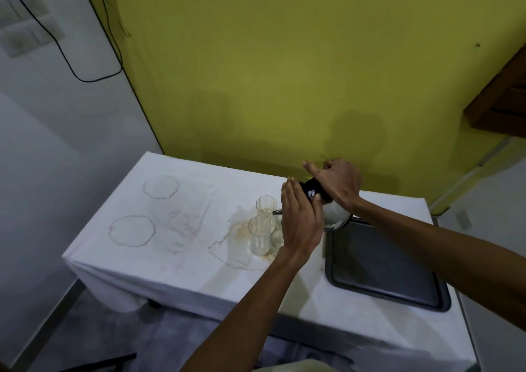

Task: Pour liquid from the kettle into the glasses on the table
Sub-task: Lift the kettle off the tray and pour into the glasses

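Right hand [338,183] curls round the handle of the tilted kettle [336,213], left hand [301,220] pressing it straight-fingered, spout over glasses [262,226]

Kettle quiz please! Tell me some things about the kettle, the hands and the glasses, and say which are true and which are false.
1. The right hand grips the kettle by its black handle. True.
2. The kettle stands upright on the tray. False: it is tilted, with its spout pointing at the glasses.
3. The left hand lies with straight fingers against the kettle. True.
4. The glasses stand inside the tray. False: they stand on the tablecloth, left of the tray.
5. The tablecloth is spotless. False: it has brownish rings and stains.
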`<state>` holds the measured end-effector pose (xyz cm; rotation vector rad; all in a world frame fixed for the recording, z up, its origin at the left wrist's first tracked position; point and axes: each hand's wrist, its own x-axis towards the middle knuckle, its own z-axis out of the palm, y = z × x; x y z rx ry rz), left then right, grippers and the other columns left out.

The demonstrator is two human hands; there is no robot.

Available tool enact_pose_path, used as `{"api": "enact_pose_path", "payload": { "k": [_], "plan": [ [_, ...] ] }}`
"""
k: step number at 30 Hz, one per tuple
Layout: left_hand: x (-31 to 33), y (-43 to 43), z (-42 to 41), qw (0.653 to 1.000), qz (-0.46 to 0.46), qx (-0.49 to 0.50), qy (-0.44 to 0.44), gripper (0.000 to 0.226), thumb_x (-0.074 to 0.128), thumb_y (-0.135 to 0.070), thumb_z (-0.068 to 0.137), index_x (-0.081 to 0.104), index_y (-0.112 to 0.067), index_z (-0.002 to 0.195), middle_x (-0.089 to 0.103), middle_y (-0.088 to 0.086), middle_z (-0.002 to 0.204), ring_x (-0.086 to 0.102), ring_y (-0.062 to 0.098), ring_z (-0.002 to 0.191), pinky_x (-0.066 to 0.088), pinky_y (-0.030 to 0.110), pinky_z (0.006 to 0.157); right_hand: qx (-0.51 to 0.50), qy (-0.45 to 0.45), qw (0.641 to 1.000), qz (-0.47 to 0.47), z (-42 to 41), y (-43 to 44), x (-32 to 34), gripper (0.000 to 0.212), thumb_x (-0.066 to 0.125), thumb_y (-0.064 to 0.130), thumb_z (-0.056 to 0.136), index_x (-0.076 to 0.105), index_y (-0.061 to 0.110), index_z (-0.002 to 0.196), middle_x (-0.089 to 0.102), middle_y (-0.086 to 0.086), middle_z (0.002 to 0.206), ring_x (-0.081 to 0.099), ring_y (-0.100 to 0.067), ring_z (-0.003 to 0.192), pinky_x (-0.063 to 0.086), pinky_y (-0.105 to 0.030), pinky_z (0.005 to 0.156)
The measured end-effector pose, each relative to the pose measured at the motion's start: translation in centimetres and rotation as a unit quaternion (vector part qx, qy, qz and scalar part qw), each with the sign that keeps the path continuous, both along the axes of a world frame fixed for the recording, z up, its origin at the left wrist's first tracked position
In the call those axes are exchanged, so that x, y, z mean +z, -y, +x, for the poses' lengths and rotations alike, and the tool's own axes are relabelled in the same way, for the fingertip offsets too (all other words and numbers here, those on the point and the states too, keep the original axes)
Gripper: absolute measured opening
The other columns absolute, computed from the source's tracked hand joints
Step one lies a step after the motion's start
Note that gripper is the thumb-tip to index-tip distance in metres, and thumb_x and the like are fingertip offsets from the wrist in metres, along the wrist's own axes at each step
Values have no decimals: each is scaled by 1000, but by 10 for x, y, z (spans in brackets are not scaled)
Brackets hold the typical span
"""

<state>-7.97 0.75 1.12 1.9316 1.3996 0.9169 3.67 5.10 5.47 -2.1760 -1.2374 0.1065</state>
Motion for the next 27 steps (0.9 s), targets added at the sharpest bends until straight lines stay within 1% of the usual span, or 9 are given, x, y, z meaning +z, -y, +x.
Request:
{"api": "enact_pose_path", "payload": {
  "k": [3,7,14,19,21,24,27],
  "plan": [
    [0,-1,-1,1000,-4,-1,2,64,37,-35,104,15,0,152,17,17,162,12,29,150,13,38,123,2,-5,1000,5,-1,-1,0,69,62,71,78,46,13,45,35,2,39,38,-15,38,30,-25,47],
    [2,-1,-2,1000,-9,-2,3,64,35,-36,104,14,0,153,16,17,162,11,28,151,12,37,123,-3,2,1000,8,-3,0,1,70,61,72,76,36,15,44,30,5,38,34,-15,37,26,-25,46],
    [2,-1,-2,1000,-7,-7,4,64,36,-35,104,14,0,153,15,17,162,10,28,151,11,37,124,-5,4,1000,10,-3,-2,0,69,58,71,77,40,13,45,33,3,38,38,-16,37,27,-25,46],
    [3,-3,-2,1000,-3,-5,1,64,36,-36,104,14,1,152,15,17,162,9,28,151,10,37,123,-15,-2,1000,8,-2,-6,-4,66,56,61,82,50,5,49,40,1,40,42,-17,39,31,-24,47],
    [3,-3,-2,1000,-3,-4,1,65,35,-36,104,14,1,152,15,17,162,9,29,151,10,36,123,-15,-6,1000,8,-1,-6,-5,61,56,56,84,54,3,53,43,2,41,44,-17,40,30,-23,46],
    [4,-3,-2,1000,-5,-2,4,65,36,-37,104,14,0,153,14,17,163,9,28,151,9,35,122,-15,-5,1000,11,0,-5,-4,55,58,48,85,55,4,52,43,3,40,43,-15,39,26,-22,46],
    [4,-3,-2,1000,-2,0,0,65,36,-36,104,15,1,152,16,17,162,10,29,151,10,35,123,-12,-4,1000,6,-1,-6,-3,44,58,37,82,56,3,55,43,3,41,41,-14,39,27,-21,45]
  ]
}}
